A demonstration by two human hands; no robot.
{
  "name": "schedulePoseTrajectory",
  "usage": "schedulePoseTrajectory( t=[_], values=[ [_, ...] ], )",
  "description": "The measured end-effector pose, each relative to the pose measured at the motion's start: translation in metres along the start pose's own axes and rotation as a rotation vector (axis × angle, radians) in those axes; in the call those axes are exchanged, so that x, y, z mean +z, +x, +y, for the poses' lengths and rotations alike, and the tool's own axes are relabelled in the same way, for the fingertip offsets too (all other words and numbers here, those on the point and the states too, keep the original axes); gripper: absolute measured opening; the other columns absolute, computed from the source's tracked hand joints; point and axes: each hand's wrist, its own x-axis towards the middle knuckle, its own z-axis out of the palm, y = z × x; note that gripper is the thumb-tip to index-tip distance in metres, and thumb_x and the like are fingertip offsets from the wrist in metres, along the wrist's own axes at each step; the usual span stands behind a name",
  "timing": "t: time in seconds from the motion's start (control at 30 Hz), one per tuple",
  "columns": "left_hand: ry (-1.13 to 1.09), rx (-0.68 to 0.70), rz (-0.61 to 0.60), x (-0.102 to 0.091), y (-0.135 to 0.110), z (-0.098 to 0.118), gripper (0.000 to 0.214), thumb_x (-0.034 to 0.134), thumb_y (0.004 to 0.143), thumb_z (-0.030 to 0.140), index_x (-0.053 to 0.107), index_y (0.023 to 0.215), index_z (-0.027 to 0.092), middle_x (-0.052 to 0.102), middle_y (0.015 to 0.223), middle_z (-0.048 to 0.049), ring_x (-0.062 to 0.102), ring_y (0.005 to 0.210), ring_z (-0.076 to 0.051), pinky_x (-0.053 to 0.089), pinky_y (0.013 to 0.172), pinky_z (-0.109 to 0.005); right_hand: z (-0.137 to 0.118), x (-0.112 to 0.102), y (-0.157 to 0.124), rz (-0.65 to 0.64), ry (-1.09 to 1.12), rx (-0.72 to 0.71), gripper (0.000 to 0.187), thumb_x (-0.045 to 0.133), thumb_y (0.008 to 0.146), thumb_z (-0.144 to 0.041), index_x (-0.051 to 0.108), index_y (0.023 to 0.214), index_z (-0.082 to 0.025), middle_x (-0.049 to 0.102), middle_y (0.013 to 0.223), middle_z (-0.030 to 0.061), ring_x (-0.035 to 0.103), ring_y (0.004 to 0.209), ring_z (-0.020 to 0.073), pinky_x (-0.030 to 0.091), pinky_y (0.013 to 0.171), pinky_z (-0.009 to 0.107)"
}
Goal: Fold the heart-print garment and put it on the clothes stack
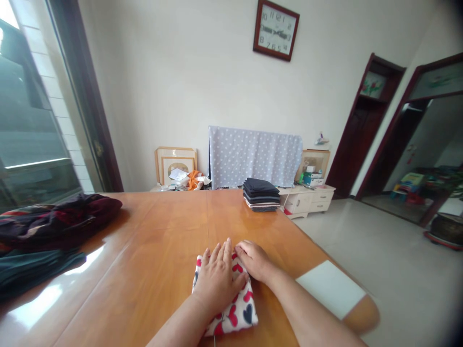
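Our heart-print cloth (232,315), folded into a small flat bundle, lies at six o'clock in our view on the glossy wooden table (152,270), directly under our hands. We rest our left hand (218,273) flat on its top, palm down, fingers straight and slightly apart, gripping nothing. Our right hand (252,260) sits at the bundle's one o'clock corner with its fingers curled in; we cannot tell whether they pinch the fabric or only press against its edge.

We judge the cloth light, soft and limp, with nothing fragile about it. It probably creases easily, and its layers could slip over one another or the whole bundle slide on the polished wood. We would hold it by the folded side edges, at three and nine o'clock, fingers beneath and thumbs on top, since one loose corner alone might let it unfold.

Around the bundle, we see a stack of folded dark clothes (261,196) at one o'clock, a dark garment heap (61,217) at ten, a teal garment (34,270) at nine and a pale sheet (331,289) at three.
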Motion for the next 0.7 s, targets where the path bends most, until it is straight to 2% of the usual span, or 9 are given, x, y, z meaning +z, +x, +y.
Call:
schedulePoseTrajectory(
  t=[0.1,0.17,0.27,0.33,0.4,0.53,0.7],
  values=[
    [-0.123,-0.019,-0.003,-0.001,0.001,-0.004,0.094,0.058,0.084,0.06,0.026,0.16,0.014,0.039,0.159,-0.0182,0.027,0.151,-0.036,0.014,0.123,-0.057,0.0,0.001,-0.001,0.008,-0.001,0.009,0.04,0.042,0.102,-0.048,0.063,0.079,-0.022,0.065,0.085,0.0028,0.057,0.085,0.0181,0.04,0.077,0.028],
    [-0.265,-0.061,0.024,-0.004,0.003,-0.007,0.089,0.059,0.085,0.054,0.026,0.159,0.016,0.041,0.158,-0.0182,0.032,0.15,-0.035,0.015,0.122,-0.057,-0.001,0.001,-0.002,0.007,0.003,0.014,0.042,0.041,0.102,-0.049,0.063,0.079,-0.021,0.065,0.084,0.0025,0.057,0.085,0.0181,0.041,0.078,0.028],
    [-0.608,-0.207,0.1,-0.013,0.007,-0.014,0.068,0.047,0.095,0.047,0.03,0.155,0.018,0.05,0.151,-0.0183,0.048,0.14,-0.029,0.031,0.118,-0.051,-0.005,-0.001,-0.003,0.001,0.025,0.011,0.045,0.038,0.102,-0.05,0.062,0.079,-0.021,0.065,0.084,0.0025,0.058,0.084,0.0179,0.041,0.077,0.028],
    [-0.851,-0.309,0.157,-0.02,0.01,-0.021,0.06,0.041,0.099,0.051,0.035,0.151,0.02,0.053,0.15,-0.0169,0.053,0.136,-0.026,0.043,0.11,-0.044,-0.007,-0.002,-0.002,-0.009,0.053,0.024,0.047,0.037,0.102,-0.052,0.062,0.078,-0.02,0.065,0.083,0.0022,0.057,0.079,0.0174,0.042,0.076,0.028],
    [-1.041,-0.384,0.215,-0.026,0.012,-0.03,0.057,0.042,0.099,0.057,0.04,0.146,0.023,0.054,0.149,-0.0144,0.052,0.137,-0.024,0.047,0.106,-0.04,-0.009,-0.003,-0.001,-0.033,0.086,0.057,0.05,0.036,0.101,-0.055,0.062,0.077,-0.02,0.065,0.081,0.0019,0.056,0.075,0.0169,0.043,0.074,0.029],
    [-1.326,-0.535,0.343,-0.03,0.018,-0.051,0.053,0.045,0.097,0.06,0.047,0.134,0.022,0.061,0.141,-0.0143,0.057,0.132,-0.022,0.044,0.11,-0.039,-0.012,-0.01,0.003,-0.148,0.117,0.134,0.051,0.043,0.097,-0.061,0.066,0.08,-0.018,0.068,0.081,0.0026,0.058,0.075,0.0176,0.045,0.072,0.029],
    [-1.553,-0.742,0.465,-0.03,0.027,-0.067,0.048,0.047,0.097,0.058,0.053,0.124,0.019,0.065,0.132,-0.0169,0.063,0.122,-0.024,0.045,0.107,-0.038,-0.027,-0.021,0.014,-0.353,0.068,0.175,0.041,0.06,0.089,-0.057,0.073,0.098,-0.019,0.075,0.096,0.0057,0.065,0.085,0.0203,0.049,0.077,0.03]
  ],
)
